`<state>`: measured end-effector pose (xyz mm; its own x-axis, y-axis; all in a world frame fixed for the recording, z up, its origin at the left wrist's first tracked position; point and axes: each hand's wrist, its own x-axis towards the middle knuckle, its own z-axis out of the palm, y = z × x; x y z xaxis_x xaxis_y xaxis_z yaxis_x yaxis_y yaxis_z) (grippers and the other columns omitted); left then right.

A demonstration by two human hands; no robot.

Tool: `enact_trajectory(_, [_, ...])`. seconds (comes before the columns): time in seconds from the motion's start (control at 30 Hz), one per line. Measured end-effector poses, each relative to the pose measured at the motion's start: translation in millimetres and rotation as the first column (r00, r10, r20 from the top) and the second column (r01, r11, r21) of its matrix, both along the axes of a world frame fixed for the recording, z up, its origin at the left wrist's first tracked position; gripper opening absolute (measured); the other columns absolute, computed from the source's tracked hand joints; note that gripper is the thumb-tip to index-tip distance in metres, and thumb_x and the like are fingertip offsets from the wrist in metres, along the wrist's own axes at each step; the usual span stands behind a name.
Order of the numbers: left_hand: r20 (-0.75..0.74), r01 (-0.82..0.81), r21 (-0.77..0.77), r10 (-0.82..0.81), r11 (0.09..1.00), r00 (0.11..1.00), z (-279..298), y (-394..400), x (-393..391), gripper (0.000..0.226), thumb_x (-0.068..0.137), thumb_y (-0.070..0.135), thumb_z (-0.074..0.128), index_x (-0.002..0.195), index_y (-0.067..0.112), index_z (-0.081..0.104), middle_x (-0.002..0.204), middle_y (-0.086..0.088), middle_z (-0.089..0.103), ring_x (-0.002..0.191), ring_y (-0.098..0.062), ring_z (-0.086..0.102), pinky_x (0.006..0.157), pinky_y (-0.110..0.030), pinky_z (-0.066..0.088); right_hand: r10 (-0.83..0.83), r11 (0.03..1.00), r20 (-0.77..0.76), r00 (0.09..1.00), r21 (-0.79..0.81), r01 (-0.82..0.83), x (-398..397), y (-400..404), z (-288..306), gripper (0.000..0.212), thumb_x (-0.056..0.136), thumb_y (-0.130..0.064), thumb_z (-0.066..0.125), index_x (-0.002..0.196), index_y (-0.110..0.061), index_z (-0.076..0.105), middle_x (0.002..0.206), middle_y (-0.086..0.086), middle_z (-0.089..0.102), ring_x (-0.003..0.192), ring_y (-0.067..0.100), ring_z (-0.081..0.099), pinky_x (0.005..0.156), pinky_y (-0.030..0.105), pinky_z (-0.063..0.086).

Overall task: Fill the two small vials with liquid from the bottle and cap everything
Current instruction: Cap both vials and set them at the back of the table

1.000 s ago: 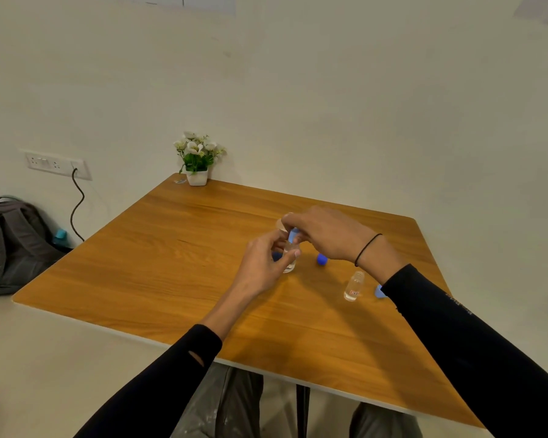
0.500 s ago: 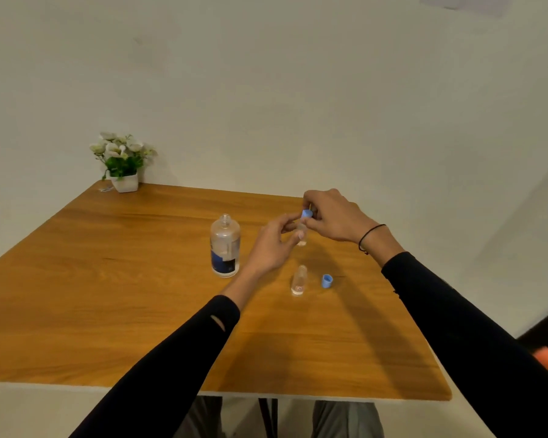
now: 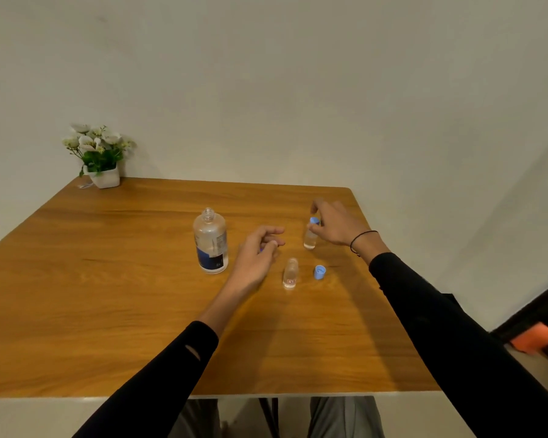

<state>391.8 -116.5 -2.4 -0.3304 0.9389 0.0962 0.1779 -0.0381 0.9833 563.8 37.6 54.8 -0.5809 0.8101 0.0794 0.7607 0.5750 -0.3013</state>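
A clear bottle (image 3: 210,241) with a blue label stands uncapped near the table's middle. My right hand (image 3: 334,223) grips the top of a small vial (image 3: 310,239) that wears a light blue cap (image 3: 314,220) and stands on the table to the right. A second small vial (image 3: 290,273) stands uncapped nearer to me, with a loose light blue cap (image 3: 320,272) just right of it. My left hand (image 3: 260,251) hovers between the bottle and the vials, fingers loosely curled and apart, holding nothing that I can see. A sliver of blue shows under its fingers.
The wooden table (image 3: 108,295) stands against a pale wall. A small white pot of flowers (image 3: 100,159) sits at the far left corner. The table's right edge lies close behind the capped vial. My knees show below the near edge.
My left hand has let go of the vial and drawn back toward the bottle. My right hand has carried the capped vial right and set it down on the table.
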Motion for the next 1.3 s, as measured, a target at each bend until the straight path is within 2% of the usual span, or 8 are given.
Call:
enact_trajectory(0.1, [0.032,0.024,-0.012,-0.023,1.0,0.999,-3.4,-16.6,1.6,0.047,0.1,-0.005,0.049,0.133,0.021,0.068,0.118,-0.005,0.073,0.114,-0.016,0.069,0.096,-0.038,0.06,-0.03,0.996,-0.061,0.998,0.079,0.035,12.2,-18.2,10.4,0.055,0.094,-0.042,0.072,0.136,-0.02,0.044,0.09,0.003,0.061,0.079,0.022,0.061,0.059,0.032,0.042])
enact_trajectory(0.2, [0.002,0.074,-0.049,-0.074,0.996,0.997,-10.0,-30.2,1.0,0.06,0.088,-0.01,0.058,0.135,0.025,0.066,0.124,-0.002,0.07,0.116,-0.014,0.066,0.089,-0.039,0.062,-0.03,0.972,-0.148,0.989,0.226,0.063,28.4,-54.0,9.8,0.031,0.1,-0.034,0.064,0.125,-0.026,0.048,0.08,-0.003,0.061,0.068,0.015,0.059,0.053,0.03,0.043])
enact_trajectory(0.37, [-0.184,0.181,-0.093,-0.195,0.979,0.963,-24.4,-34.2,3.1,0.065,0.088,0.005,0.079,0.146,0.025,0.058,0.131,0.006,0.064,0.126,-0.005,0.061,0.099,-0.032,0.06,0.113,0.993,0.134,0.985,0.009,-0.115,29.6,-96.6,-25.5,0.024,0.098,-0.031,0.066,0.119,-0.029,0.054,0.117,-0.006,0.052,0.091,0.018,0.06,0.075,0.037,0.056])
enact_trajectory(0.53, [-0.284,0.149,-0.063,-0.161,0.987,0.945,-30.7,-34.4,11.3,0.053,0.092,0.027,0.084,0.14,0.024,0.062,0.126,0.009,0.067,0.119,-0.004,0.064,0.096,-0.028,0.058,0.138,0.99,0.215,0.967,0.004,-0.142,24.7,-98.3,-37.7,0.013,0.1,-0.01,0.057,0.105,-0.021,0.059,0.115,0.004,0.051,0.094,0.026,0.06,0.077,0.036,0.053])
enact_trajectory(0.67, [-0.368,0.156,-0.044,-0.161,0.987,0.916,-28.9,-34.6,16.5,0.046,0.095,0.028,0.08,0.138,0.024,0.065,0.125,0.011,0.068,0.113,-0.001,0.061,0.088,-0.017,0.049,0.103,0.994,0.211,0.972,-0.054,-0.093,28.2,-96.6,-30.6,0.044,0.1,-0.005,0.061,0.139,-0.025,0.058,0.134,0.008,0.039,0.097,0.025,0.06,0.089,0.035,0.055])
enact_trajectory(0.8, [-0.39,0.12,0.028,-0.1,0.992,0.916,-28.4,-30.2,21.6,0.03,0.096,0.02,0.079,0.125,0.02,0.071,0.11,0.011,0.073,0.101,-0.003,0.067,0.077,-0.01,0.051,0.063,0.993,-0.067,0.996,-0.093,-0.069,34.8,-102.0,-21.9,0.034,0.1,0.001,0.057,0.123,-0.023,0.066,0.12,0.004,0.041,0.091,0.024,0.06,0.087,0.034,0.059])
enact_trajectory(0.97, [-0.361,0.118,0.061,-0.088,0.991,0.928,-30.5,-26.5,26.8,0.025,0.093,0.015,0.082,0.118,0.017,0.076,0.102,0.009,0.076,0.092,0.01,0.068,0.079,-0.009,0.053,0.08,0.996,-0.451,0.889,0.006,-0.087,35.0,-106.1,-18.2,0.015,0.095,-0.013,0.072,0.105,-0.022,0.065,0.107,-0.003,0.066,0.097,0.015,0.064,0.081,0.033,0.057])
enact_trajectory(1.3, [-0.403,0.13,0.045,-0.101,0.991,0.91,-28.6,-26.1,31.0,0.017,0.091,0.014,0.084,0.098,0.024,0.071,0.088,0.014,0.072,0.083,0.01,0.066,0.072,-0.007,0.048,0.297,0.954,0.012,0.955,0.043,-0.297,10.5,-110.6,4.5,0.011,0.094,-0.009,0.069,0.095,-0.018,0.064,0.095,-0.002,0.061,0.085,0.018,0.059,0.07,0.031,0.051])
